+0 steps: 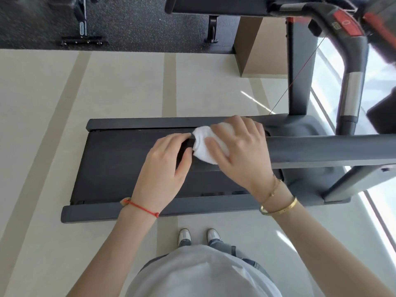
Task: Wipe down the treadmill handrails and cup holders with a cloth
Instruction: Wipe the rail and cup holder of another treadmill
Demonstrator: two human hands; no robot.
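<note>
Landmark: near handrail (321, 150), a dark padded bar reaching in from the right edge.
Left hand (165, 166): fingers curled round the free end of the handrail, thumb under it; red cord on the wrist.
Right hand (240, 146): fingers spread over a white cloth (203, 144), pressing it onto the handrail just right of the left hand; gold bangles on the wrist.
Cloth: bunched, wrapped over the bar's top, touching both hands.
Below handrail: treadmill belt (128, 163), dark, on a pale floor (42, 125).
Beyond handrail: far handrail (351, 91) with a chrome section, red stop button (346, 24) above it.
Near side: two shoes (198, 236) on the floor beside the deck.
</note>
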